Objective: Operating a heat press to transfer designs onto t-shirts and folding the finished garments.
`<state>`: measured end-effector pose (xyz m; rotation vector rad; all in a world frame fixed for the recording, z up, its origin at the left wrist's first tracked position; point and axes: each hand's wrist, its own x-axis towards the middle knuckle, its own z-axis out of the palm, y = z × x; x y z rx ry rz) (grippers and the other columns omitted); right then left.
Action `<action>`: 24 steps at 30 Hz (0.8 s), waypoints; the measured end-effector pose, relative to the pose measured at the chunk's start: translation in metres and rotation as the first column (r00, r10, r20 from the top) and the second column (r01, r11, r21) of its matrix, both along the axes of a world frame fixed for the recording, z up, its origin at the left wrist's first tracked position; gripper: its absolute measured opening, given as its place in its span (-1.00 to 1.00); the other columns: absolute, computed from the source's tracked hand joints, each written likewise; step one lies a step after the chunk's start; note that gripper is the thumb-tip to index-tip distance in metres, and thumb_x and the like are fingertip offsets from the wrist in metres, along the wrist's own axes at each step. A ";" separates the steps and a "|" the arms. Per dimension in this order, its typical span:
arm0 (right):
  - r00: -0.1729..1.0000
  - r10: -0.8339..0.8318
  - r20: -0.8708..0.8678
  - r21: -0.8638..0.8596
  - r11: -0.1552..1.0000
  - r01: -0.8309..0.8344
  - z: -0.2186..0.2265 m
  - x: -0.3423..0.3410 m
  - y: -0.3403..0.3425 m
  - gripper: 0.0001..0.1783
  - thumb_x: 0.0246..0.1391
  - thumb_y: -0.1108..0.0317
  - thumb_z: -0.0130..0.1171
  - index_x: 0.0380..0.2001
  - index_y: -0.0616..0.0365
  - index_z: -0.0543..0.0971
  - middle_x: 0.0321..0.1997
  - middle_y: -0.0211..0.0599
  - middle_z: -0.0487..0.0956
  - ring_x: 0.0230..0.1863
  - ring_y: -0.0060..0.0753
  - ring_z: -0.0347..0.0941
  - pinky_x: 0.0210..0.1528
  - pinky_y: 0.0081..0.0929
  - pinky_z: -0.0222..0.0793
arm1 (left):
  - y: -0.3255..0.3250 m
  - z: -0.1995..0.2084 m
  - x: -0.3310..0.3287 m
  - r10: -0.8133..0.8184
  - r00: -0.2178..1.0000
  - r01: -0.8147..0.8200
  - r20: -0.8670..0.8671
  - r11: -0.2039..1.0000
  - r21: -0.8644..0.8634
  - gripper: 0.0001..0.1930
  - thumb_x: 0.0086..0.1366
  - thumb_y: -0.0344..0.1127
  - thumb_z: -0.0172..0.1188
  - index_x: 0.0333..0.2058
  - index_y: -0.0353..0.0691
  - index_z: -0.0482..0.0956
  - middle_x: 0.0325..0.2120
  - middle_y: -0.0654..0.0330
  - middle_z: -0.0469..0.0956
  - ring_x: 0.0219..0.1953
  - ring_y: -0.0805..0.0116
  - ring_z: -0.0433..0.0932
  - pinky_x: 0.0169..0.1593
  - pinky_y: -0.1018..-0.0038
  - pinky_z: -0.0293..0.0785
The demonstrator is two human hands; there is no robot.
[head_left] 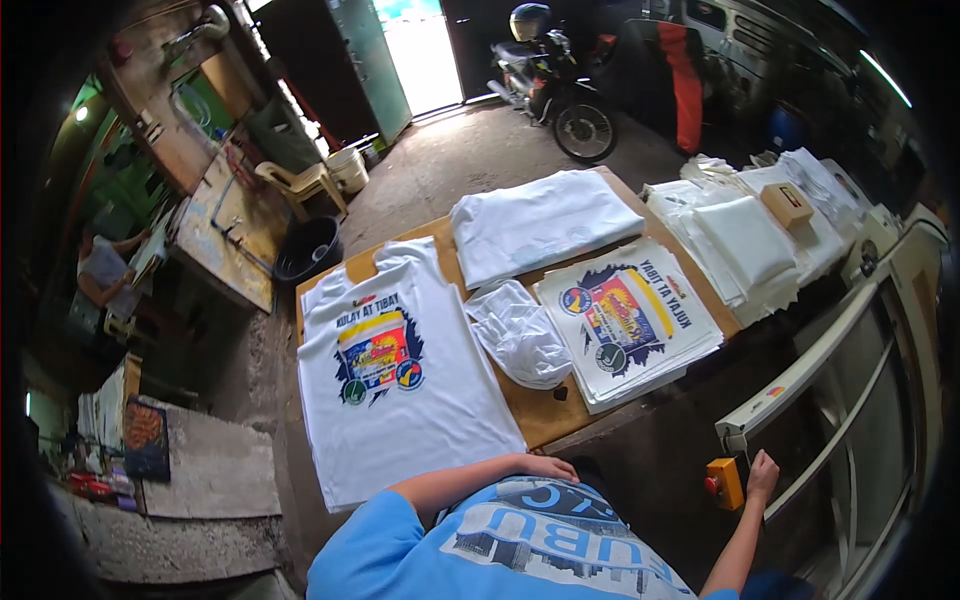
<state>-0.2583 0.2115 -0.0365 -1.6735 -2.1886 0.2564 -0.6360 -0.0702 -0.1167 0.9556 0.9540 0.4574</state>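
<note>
My left hand (549, 467) lies in front of my body with its fingers loosely stretched out, holding nothing. Near the table's front edge is a white sleeveless shirt (405, 440) with a colourful print, spread flat to the left. My right hand (763, 474) is closed at a large white press-like machine (800, 385), beside a yellow box with a red button (724, 484). What its fingers wrap round is hidden. A bunched white cloth (517, 335) lies between the shirt and a stack of printed sheets (690, 300), whose print is mirrored. Behind these sits a folded white fabric pile (545, 225).
The brown wooden table (555, 425) stands ahead. More white fabric (745, 240) and a small cardboard box (787, 204) lie to the right. A motorcycle (550, 90), a chair (300, 185) and a black tub (308, 248) stand beyond. Another person (105, 270) is at far left.
</note>
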 end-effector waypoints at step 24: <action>0.897 -0.150 -0.415 0.378 0.869 0.320 0.003 -0.029 -0.139 -0.79 -0.01 0.41 -0.04 -0.28 0.25 0.42 -0.13 -0.02 0.36 -0.05 -0.02 0.29 0.02 -0.31 0.22 | -0.040 -0.070 0.086 -0.748 0.641 0.733 -0.171 0.663 -0.153 -0.59 0.26 -0.08 -0.16 -0.04 -0.18 0.38 0.00 0.14 0.33 0.06 0.29 0.26 0.11 0.44 0.11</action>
